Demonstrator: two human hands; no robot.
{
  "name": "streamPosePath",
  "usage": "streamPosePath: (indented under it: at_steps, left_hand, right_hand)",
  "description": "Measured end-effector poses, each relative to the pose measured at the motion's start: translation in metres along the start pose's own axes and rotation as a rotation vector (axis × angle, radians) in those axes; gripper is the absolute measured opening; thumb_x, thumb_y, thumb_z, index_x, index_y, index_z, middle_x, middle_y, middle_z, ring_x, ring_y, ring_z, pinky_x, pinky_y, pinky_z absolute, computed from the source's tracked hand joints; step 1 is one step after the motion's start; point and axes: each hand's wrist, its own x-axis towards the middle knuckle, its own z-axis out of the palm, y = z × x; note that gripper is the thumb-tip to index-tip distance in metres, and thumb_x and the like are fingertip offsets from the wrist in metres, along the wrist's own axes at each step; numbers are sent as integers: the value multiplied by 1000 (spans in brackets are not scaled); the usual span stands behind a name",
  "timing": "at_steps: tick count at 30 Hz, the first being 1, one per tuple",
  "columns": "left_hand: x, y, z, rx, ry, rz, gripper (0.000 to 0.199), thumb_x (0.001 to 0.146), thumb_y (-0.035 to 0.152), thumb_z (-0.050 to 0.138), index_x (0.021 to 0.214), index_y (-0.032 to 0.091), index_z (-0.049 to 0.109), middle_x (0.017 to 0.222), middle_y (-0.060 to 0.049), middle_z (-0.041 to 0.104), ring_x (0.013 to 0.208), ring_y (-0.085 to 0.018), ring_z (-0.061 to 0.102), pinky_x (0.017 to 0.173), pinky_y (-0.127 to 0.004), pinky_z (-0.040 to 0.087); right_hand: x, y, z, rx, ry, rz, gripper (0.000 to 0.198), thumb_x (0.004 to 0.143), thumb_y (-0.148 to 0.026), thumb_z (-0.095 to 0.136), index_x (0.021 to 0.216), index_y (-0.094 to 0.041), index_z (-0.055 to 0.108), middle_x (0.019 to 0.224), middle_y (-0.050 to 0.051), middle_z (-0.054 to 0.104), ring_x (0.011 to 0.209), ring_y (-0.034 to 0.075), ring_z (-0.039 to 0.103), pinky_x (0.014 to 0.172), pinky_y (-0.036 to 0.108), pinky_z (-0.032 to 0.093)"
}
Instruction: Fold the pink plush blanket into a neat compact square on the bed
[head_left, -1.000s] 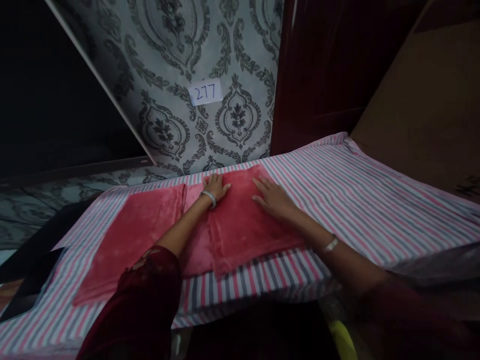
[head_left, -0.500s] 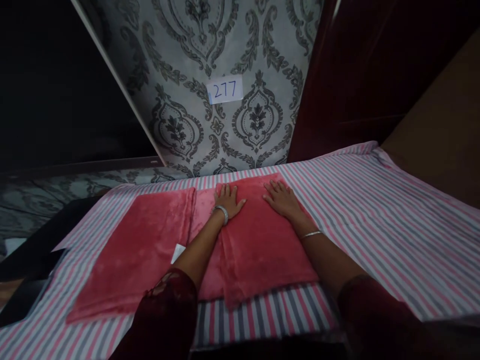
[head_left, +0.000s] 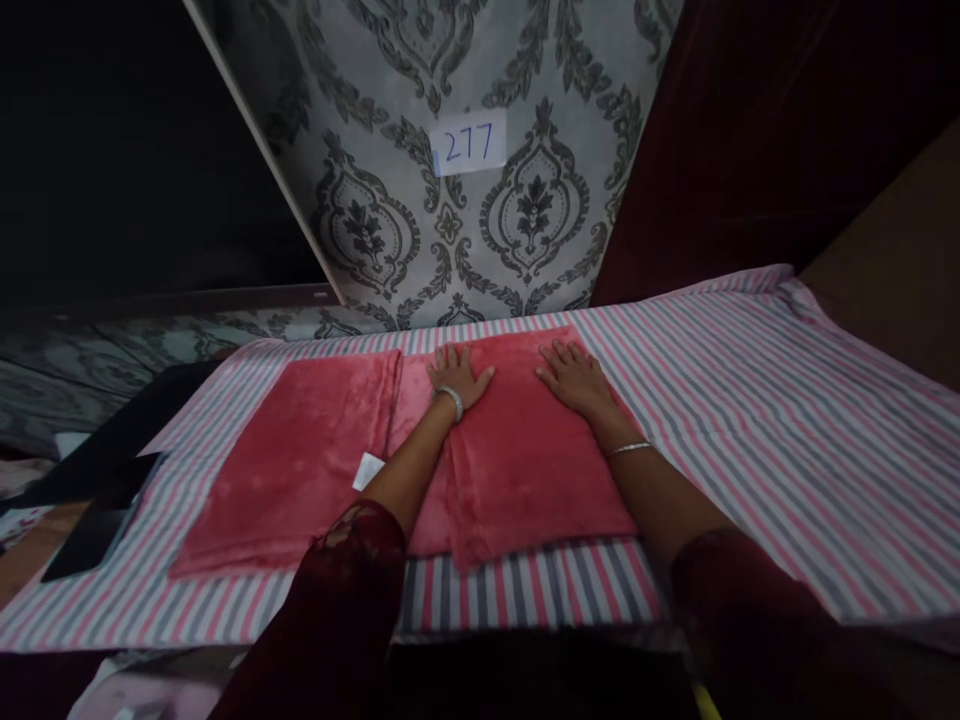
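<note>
A plush pinkish-red blanket (head_left: 532,470) lies on a striped cloth, its left and right sides folded inward with a paler strip showing between them. My left hand (head_left: 459,380) rests flat with fingers spread on the far left corner of the right fold. On the same fold, near its far right edge, my right hand (head_left: 576,380) also lies flat, fingers apart. Neither hand grips anything. A small white tag (head_left: 367,471) sticks out by the left fold, close to my left forearm.
Pink, grey and white striped cloth (head_left: 750,420) covers the table. Behind it stands a patterned wall with a paper marked 277 (head_left: 469,143). A large black screen (head_left: 150,150) is at the left, a dark red panel (head_left: 750,150) at the right. A dark flat object (head_left: 94,540) lies at the left edge.
The camera view has tilted down slightly, so the wall paper and blanket sit differently in the picture. Both hands stay flat on the right fold, with little visible movement on the blanket.
</note>
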Motion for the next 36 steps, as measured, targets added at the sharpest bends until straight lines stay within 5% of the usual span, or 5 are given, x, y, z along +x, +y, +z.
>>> streamPosePath:
  at_steps: [14,20,24,31,36]
  left_hand:
    - [4,-10,-7,-111,242,-144,57,95,37,44,149,20,45,140,-20,53,132,-36,47,106,-49,40]
    - [25,-19,-14,-321,170,-161,59,97,32,43,153,15,37,129,-18,66,122,-32,59,100,-40,45]
    - [35,-21,-12,-383,221,-137,56,99,30,39,154,22,36,132,-12,67,123,-30,60,100,-39,44]
    - [37,-22,-20,-405,113,-215,59,96,28,46,153,15,38,135,-16,65,126,-30,60,102,-38,44]
    - [10,-25,-30,-485,82,-169,75,94,34,55,159,12,23,144,-17,58,128,-26,60,102,-32,46]
  right_hand:
    - [2,2,-1,16,-14,16,65,103,-55,23,160,-26,32,169,8,21,154,34,18,119,59,23]
    - [3,4,1,0,-10,8,65,103,-55,23,160,-26,32,169,8,22,154,34,19,118,59,24]
    - [4,5,3,3,-12,5,65,103,-54,22,160,-26,32,169,8,23,154,34,18,118,61,24]
    - [2,4,1,12,10,0,63,103,-53,23,159,-25,34,168,9,25,153,33,21,118,59,27]
    - [0,0,-1,24,20,9,62,103,-52,26,158,-25,37,168,8,26,153,32,23,118,58,27]
